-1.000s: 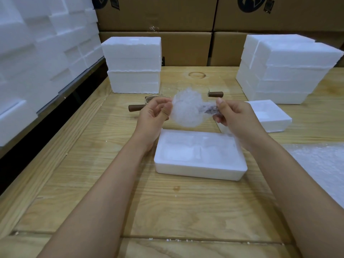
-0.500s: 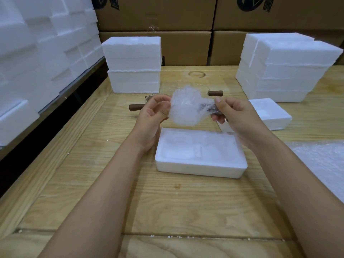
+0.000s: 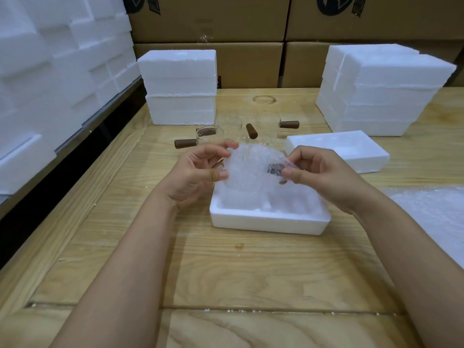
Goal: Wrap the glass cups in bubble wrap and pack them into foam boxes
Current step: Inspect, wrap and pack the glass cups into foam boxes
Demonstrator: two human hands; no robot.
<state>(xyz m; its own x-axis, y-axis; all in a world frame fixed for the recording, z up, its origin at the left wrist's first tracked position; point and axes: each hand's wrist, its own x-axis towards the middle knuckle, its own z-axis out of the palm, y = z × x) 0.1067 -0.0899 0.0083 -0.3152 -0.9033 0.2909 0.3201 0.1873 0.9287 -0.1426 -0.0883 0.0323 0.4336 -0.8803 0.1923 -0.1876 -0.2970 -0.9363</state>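
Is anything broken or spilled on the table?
Nothing looks broken. The bare glass cups stand upright, and the left hand and right hand hold the wrapped cup over the open foam box. Only small things stand out: white foam crumbs lie along a seam in the table, and a ring mark stains the wood farther back.

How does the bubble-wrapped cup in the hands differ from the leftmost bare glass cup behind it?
The bubble-wrapped cup is shrouded in cloudy wrap; the bare clear glass cup is uncovered. The wrapped cup is held by the left hand and right hand over the open white foam box; the bare cup stands upright on the wooden table. Both have a brown handle.
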